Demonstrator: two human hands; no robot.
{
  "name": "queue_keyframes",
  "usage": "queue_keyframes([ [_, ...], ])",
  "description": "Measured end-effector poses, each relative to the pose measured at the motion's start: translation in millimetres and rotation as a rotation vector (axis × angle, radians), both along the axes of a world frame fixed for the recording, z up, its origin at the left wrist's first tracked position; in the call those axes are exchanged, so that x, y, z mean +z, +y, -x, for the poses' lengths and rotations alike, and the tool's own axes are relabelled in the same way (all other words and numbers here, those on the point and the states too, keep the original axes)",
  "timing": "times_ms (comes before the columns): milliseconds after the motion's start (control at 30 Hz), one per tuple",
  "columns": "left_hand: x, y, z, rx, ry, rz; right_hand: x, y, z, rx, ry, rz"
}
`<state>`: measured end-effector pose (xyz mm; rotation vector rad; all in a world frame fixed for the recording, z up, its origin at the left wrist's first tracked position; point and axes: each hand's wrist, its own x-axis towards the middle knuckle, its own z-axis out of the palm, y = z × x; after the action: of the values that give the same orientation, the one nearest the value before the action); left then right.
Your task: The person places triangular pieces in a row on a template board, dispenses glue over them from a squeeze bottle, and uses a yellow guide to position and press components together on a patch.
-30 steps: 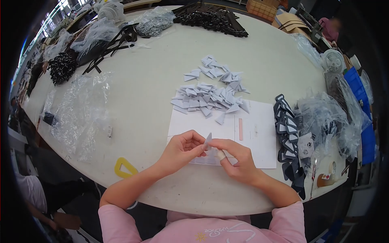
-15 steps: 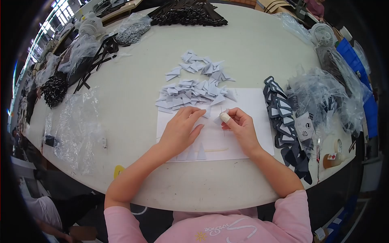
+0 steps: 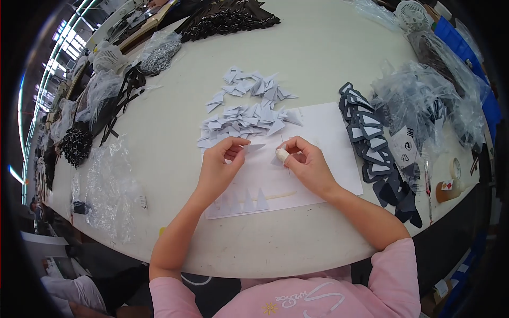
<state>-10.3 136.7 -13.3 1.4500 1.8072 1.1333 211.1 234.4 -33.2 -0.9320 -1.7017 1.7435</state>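
My left hand [image 3: 225,158] pinches a small white triangular piece [image 3: 256,148] between thumb and fingertips, just above the white sheet [image 3: 334,159]. Opposite it, my right hand [image 3: 306,161] is closed on another white piece [image 3: 276,160], mostly covered by the fingers. A thin needle-like line shows above and below that grip; what it is I cannot make out. Pale wrapping [image 3: 283,155] covers the right thumb. Beyond both hands lies a heap of white triangular pieces [image 3: 238,119]. Several slim white triangles [image 3: 262,200] lie in a row along the sheet's near edge, beside a thin yellowish strip [image 3: 281,196].
Dark, pale-centred pieces [image 3: 371,132] overlap in a row on the right, beside clear plastic bags [image 3: 413,95] and tape rolls [image 3: 448,190]. Crumpled plastic [image 3: 108,193] lies left. Black strips [image 3: 228,21] are piled at the back. Another person [image 3: 74,294] is at lower left.
My left hand has drawn back from beside the heap, now lifting a white triangle in its fingertips. My right hand keeps its grip on its piece. The whole view has tilted slightly.
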Motion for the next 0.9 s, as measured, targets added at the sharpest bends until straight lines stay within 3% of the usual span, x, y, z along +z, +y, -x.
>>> queue_keyframes([
  [167, 11.8, -13.1, 0.8, -0.090, -0.317, 0.104, 3.5, -6.7, 9.5, 0.146, 0.203, 0.082],
  [300, 7.5, -17.3, -6.5, -0.207, -0.153, 0.016, -3.0, -4.7, 7.8, 0.209, 0.165, 0.191],
  [567, 12.1, -15.5, -19.1, -0.198, -0.108, -0.022, 0.0, -2.3, 5.8, 0.164, 0.193, 0.301],
  [900, 13.4, -63.9, 7.4, 0.074, -0.259, 0.046, -6.1, -3.8, 7.8, 0.152, 0.177, 0.282],
])
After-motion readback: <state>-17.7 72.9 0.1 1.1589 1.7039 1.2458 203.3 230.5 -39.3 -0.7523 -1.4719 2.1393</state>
